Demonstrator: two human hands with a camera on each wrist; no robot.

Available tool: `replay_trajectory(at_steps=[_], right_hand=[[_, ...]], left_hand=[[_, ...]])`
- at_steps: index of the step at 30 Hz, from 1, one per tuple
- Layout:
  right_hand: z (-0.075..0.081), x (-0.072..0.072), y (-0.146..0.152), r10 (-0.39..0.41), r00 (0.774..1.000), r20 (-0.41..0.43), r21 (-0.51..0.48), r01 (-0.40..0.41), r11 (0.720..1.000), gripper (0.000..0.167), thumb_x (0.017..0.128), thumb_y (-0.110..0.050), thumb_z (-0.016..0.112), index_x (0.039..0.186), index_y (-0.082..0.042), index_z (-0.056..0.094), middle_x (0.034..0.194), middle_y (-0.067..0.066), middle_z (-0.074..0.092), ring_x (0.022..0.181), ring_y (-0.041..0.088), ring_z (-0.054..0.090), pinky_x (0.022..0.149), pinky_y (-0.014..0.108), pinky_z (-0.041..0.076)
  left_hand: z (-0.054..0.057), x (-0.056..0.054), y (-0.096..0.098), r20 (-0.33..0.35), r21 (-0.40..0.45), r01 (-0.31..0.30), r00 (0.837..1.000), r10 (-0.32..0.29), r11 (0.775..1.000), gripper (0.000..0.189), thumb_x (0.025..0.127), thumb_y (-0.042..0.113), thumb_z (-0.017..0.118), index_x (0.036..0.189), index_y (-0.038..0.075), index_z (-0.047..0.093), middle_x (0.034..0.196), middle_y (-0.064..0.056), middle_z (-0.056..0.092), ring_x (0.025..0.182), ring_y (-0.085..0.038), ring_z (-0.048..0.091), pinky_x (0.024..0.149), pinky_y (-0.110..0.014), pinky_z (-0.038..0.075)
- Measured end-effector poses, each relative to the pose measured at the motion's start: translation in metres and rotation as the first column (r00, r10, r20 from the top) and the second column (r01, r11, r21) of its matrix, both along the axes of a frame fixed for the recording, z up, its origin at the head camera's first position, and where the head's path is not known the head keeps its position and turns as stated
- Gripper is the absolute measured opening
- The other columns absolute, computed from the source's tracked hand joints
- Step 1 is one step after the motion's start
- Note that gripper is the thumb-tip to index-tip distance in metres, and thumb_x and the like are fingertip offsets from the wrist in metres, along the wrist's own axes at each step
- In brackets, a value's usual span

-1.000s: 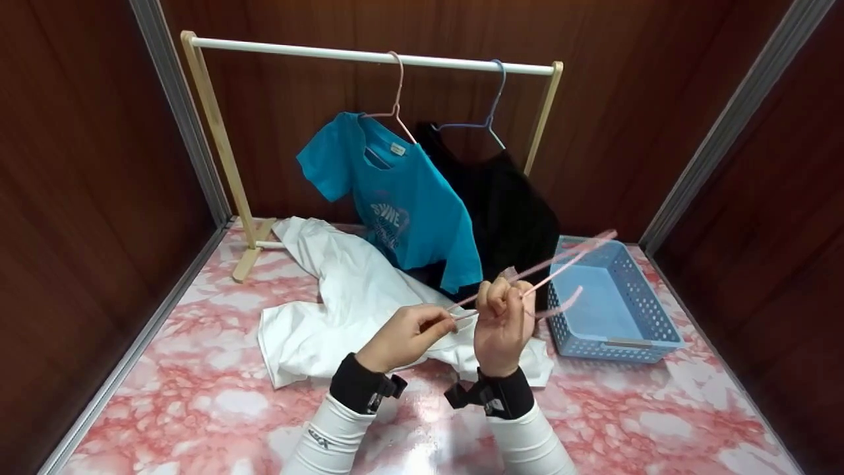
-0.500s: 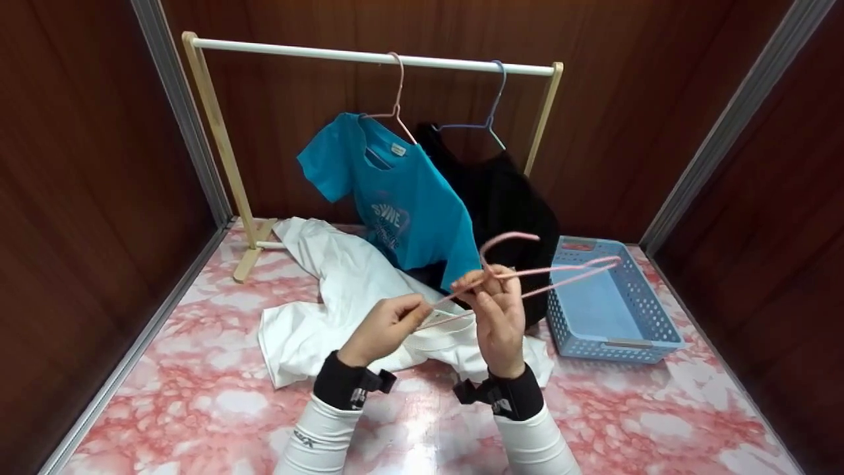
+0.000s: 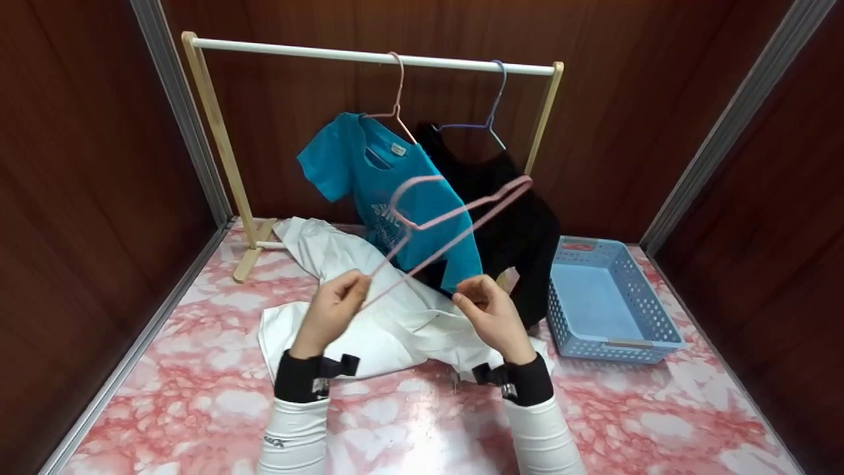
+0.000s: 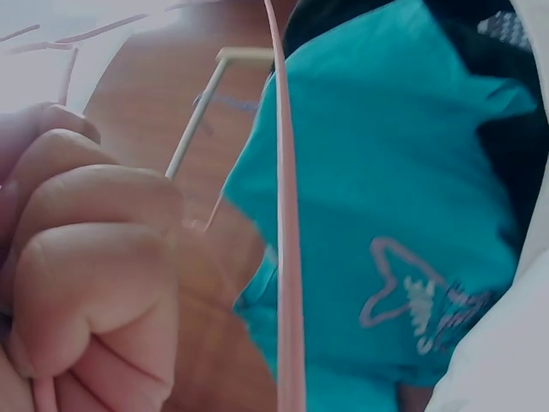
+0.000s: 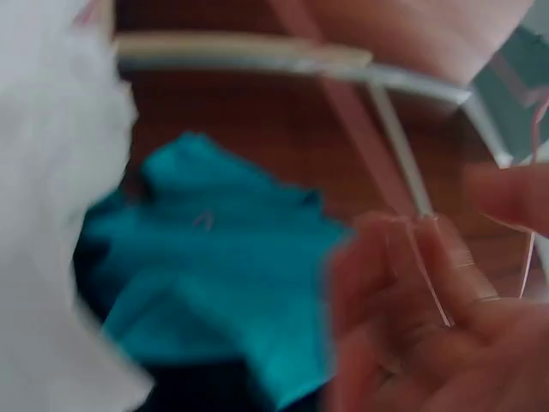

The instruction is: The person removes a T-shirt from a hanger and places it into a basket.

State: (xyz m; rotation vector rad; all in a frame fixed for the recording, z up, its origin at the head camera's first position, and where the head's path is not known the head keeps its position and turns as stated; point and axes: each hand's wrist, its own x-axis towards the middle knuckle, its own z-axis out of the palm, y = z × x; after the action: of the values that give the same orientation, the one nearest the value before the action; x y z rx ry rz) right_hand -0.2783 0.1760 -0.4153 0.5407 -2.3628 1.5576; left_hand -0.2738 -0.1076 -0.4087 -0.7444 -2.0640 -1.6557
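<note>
My left hand (image 3: 333, 313) grips one end of a thin pink clothes hanger (image 3: 455, 212), raised at a slant with its hook toward the upper left. The hanger's far end points up and right across the black garment (image 3: 511, 211). My right hand (image 3: 494, 316) is off the hanger, fingers loosely bent, overlapping the sleeve tip of the blue T-shirt (image 3: 422, 165). Beneath both hands a white garment (image 3: 369, 333) lies crumpled on the table. In the left wrist view, curled fingers (image 4: 94, 249) show beside a hanger bar. The right wrist view is blurred.
A clothes rack with a white rail (image 3: 297, 51) stands at the back. The T-shirt hangs there on a pink hanger (image 3: 399, 92), the black garment on a blue hanger (image 3: 489, 122). A light blue basket (image 3: 610, 346) sits at the right. Dark panels flank the table.
My right hand has let go of the hanger. My left hand has moved left with it, and the hanger's far end has swung up and left, away from the basket.
</note>
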Motion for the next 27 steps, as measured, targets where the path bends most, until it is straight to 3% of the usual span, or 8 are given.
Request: replay_trajectory(at_steps=[6, 10, 13, 17, 18, 20, 22, 27], right_hand=[[-0.03, -0.021, 0.008, -0.182, 0.951, 0.251, 0.355, 0.084, 0.931, 0.067, 0.086, -0.028, 0.084, 0.136, 0.005, 0.053, 0.135, 0.028, 0.061, 0.124, 0.044, 0.06, 0.106, 0.054, 0.048], [-0.053, -0.03, 0.002, -0.213, 0.923, 0.32, 0.49, 0.031, 0.871, 0.1, 0.074, -0.033, 0.092, 0.149, 0.008, 0.039, 0.136, 0.032, 0.061, 0.121, 0.045, 0.062, 0.104, 0.054, 0.051], [-0.066, -0.033, -0.003, -0.252, 0.921, 0.296, 0.615, 0.018, 0.788, 0.111, 0.067, -0.034, 0.095, 0.152, 0.007, 0.036, 0.139, 0.03, 0.06, 0.127, 0.05, 0.057, 0.107, 0.062, 0.045], [-0.074, -0.038, -0.005, -0.316, 0.919, 0.236, 0.734, 0.044, 0.678, 0.089, 0.062, -0.029, 0.096, 0.135, 0.002, 0.057, 0.134, 0.024, 0.065, 0.126, 0.049, 0.056, 0.103, 0.067, 0.04], [-0.074, -0.039, -0.004, -0.326, 0.916, 0.235, 0.736, 0.051, 0.675, 0.078, 0.063, -0.028, 0.095, 0.128, 0.001, 0.063, 0.13, 0.022, 0.067, 0.121, 0.046, 0.058, 0.102, 0.066, 0.041], [-0.072, -0.041, -0.001, -0.313, 0.923, 0.224, 0.703, 0.069, 0.708, 0.05, 0.067, -0.024, 0.09, 0.107, -0.003, 0.071, 0.114, 0.017, 0.073, 0.104, 0.037, 0.066, 0.094, 0.062, 0.046], [-0.066, -0.042, 0.003, -0.278, 0.939, 0.2, 0.615, 0.1, 0.782, 0.03, 0.071, -0.022, 0.087, 0.091, -0.006, 0.072, 0.098, 0.013, 0.075, 0.087, 0.029, 0.066, 0.086, 0.056, 0.051], [-0.036, -0.036, 0.007, -0.206, 0.974, 0.089, 0.158, 0.19, 0.969, 0.018, 0.08, -0.011, 0.082, 0.091, -0.001, 0.073, 0.087, 0.011, 0.071, 0.076, 0.019, 0.061, 0.073, 0.034, 0.053]], left_hand=[[0.005, 0.004, -0.025, 0.106, 0.172, -0.149, 0.986, 0.132, 0.974, 0.027, 0.108, 0.006, 0.05, 0.083, -0.004, 0.055, 0.06, 0.009, 0.042, 0.051, -0.002, 0.039, 0.049, -0.017, 0.035], [0.008, 0.004, -0.035, 0.23, 0.309, -0.304, 0.943, 0.24, 0.901, 0.029, 0.109, 0.013, 0.049, 0.083, 0.002, 0.057, 0.058, 0.006, 0.047, 0.047, -0.004, 0.042, 0.043, -0.017, 0.035], [0.006, 0.002, -0.039, 0.271, 0.382, -0.39, 0.914, 0.301, 0.838, 0.031, 0.11, 0.016, 0.048, 0.082, 0.002, 0.055, 0.057, 0.005, 0.045, 0.044, -0.003, 0.038, 0.041, -0.016, 0.031], [0.002, -0.002, -0.045, 0.277, 0.427, -0.437, 0.897, 0.346, 0.792, 0.036, 0.11, 0.018, 0.049, 0.079, 0.001, 0.049, 0.056, 0.007, 0.04, 0.044, -0.002, 0.033, 0.041, -0.015, 0.027], [0.001, -0.003, -0.046, 0.281, 0.435, -0.441, 0.895, 0.347, 0.785, 0.035, 0.11, 0.018, 0.049, 0.079, 0.002, 0.049, 0.056, 0.007, 0.04, 0.044, -0.002, 0.033, 0.041, -0.015, 0.026], [0.0, -0.003, -0.047, 0.29, 0.438, -0.457, 0.887, 0.36, 0.774, 0.035, 0.109, 0.017, 0.05, 0.078, 0.003, 0.05, 0.055, 0.007, 0.04, 0.045, -0.001, 0.034, 0.041, -0.015, 0.027], [0.0, -0.004, -0.049, 0.305, 0.437, -0.473, 0.878, 0.369, 0.765, 0.034, 0.109, 0.017, 0.05, 0.079, 0.003, 0.052, 0.056, 0.007, 0.042, 0.045, -0.001, 0.035, 0.04, -0.015, 0.028], [0.0, -0.003, -0.054, 0.352, 0.428, -0.514, 0.852, 0.387, 0.743, 0.033, 0.109, 0.02, 0.05, 0.081, 0.003, 0.055, 0.058, 0.006, 0.045, 0.045, -0.002, 0.038, 0.039, -0.015, 0.031]])
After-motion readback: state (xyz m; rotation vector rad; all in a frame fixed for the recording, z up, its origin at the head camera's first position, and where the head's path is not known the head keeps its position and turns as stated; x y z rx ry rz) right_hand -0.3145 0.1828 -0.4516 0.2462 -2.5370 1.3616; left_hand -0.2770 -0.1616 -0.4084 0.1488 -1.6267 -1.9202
